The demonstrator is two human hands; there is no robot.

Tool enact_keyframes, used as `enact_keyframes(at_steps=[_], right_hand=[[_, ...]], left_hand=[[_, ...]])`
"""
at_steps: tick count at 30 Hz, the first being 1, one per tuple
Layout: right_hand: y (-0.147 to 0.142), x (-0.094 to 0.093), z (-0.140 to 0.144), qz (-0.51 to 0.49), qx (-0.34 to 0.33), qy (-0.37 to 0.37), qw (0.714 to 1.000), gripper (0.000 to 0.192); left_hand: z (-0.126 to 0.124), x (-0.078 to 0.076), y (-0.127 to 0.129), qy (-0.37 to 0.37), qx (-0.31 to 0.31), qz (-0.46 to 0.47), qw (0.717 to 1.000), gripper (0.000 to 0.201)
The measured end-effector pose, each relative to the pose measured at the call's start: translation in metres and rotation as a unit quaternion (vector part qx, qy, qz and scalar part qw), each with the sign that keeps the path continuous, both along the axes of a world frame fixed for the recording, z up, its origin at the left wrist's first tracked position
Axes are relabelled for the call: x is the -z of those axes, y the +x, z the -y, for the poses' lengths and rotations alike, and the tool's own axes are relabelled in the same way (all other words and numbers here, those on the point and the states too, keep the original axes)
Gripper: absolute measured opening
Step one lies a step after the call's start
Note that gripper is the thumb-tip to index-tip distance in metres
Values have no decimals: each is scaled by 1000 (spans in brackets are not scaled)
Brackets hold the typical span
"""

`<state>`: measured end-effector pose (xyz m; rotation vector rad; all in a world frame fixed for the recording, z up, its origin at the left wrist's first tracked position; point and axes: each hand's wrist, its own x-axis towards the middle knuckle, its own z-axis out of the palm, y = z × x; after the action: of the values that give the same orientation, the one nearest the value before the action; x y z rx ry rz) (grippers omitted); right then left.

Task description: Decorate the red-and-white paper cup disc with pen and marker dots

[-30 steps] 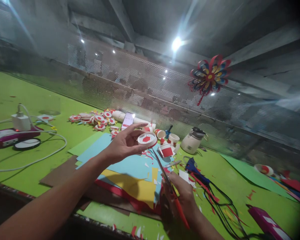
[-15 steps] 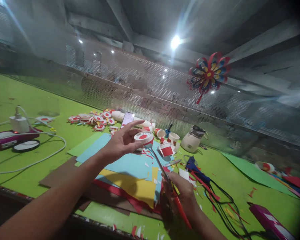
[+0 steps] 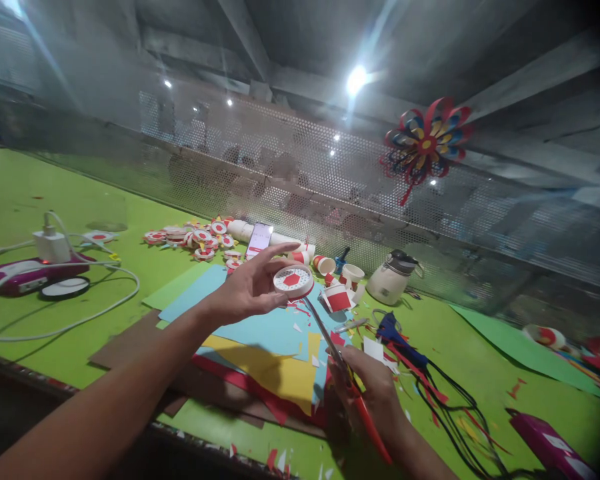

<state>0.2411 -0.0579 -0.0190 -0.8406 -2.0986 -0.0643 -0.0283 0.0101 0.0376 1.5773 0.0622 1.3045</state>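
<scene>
My left hand [image 3: 253, 285] pinches a shallow round white cup base [image 3: 293, 281] between thumb and fingers; a red shape and small dots mark its face, and some red shows along its lower edge. My right hand [image 3: 367, 383] is closed around a pair of scissors [image 3: 336, 353] with orange-red handles. The scissor blades point up and away, their tips close under the cup base; I cannot tell whether they touch it. Beneath both hands lie blue paper sheets [image 3: 260, 333] and a yellow sheet [image 3: 265, 370], strewn with paper scraps.
Several decorated discs [image 3: 203, 237] are heaped at the back, near a phone [image 3: 259, 240]. Cut paper cups [image 3: 337, 298] and a pale jug [image 3: 387, 280] stand behind. To the right lie a blue glue gun [image 3: 397, 340] with black cord and a purple box [image 3: 550, 440]. A power strip [image 3: 15, 277] sits left.
The cup base has turned in my left hand; the light blue bit at its lower edge has given way to red. The whole view has shifted slightly. The scissors remain in my right hand.
</scene>
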Motion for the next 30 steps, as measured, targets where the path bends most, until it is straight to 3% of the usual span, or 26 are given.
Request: enact_keyframes(at_steps=[10,30], right_hand=[[1,1,-2,-1,-8,8,1000,17],[3,6,-1,2,-3,-13,1000,18]], left_hand=[[-1,2,-3,25,-23,-13,999,70],[-5,8,0,-29,-14,-9,999,71]])
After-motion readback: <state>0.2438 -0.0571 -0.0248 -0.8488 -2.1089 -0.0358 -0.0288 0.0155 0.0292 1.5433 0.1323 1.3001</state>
